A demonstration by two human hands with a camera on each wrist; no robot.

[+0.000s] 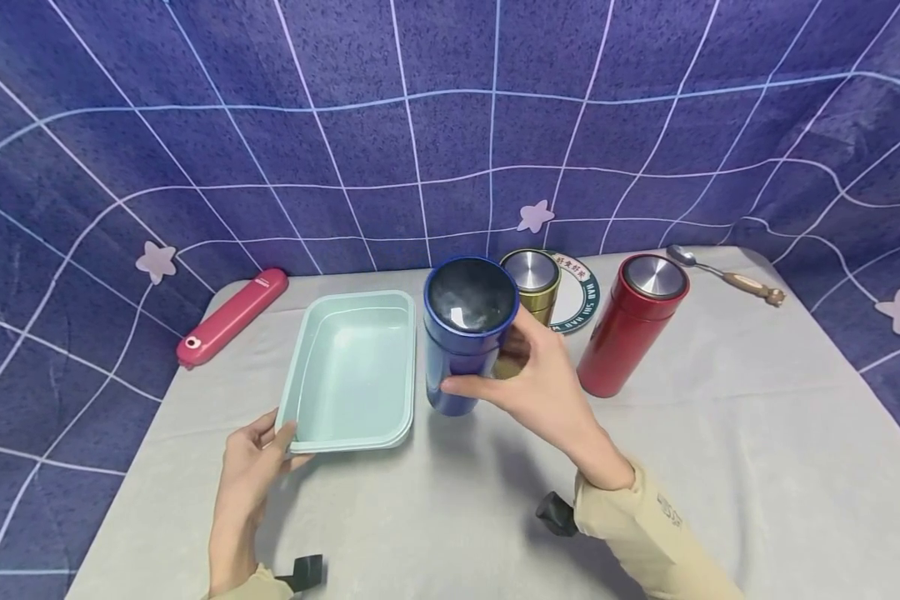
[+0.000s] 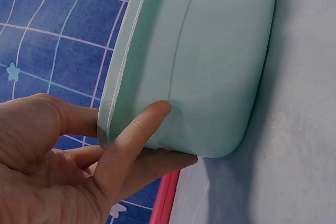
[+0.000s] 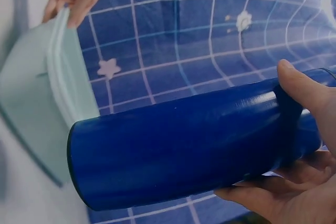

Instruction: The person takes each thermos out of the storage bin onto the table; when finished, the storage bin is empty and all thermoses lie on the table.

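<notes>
My right hand grips a blue thermos flask around its upper body, thumb on the near side. The flask has a dark, shiny lid and stands just right of a pale green plastic tub. In the right wrist view the blue flask spans the frame with the fingers under it. My left hand pinches the tub's near left corner, thumb over the rim. The left wrist view shows fingers of the left hand against the tub's outer wall. Nothing shows inside the tub.
Behind my right hand stands a gold flask, partly hidden, by a round plate with green lettering. A red flask is to the right, a wooden-handled spoon at the back right. A red elongated case lies at left.
</notes>
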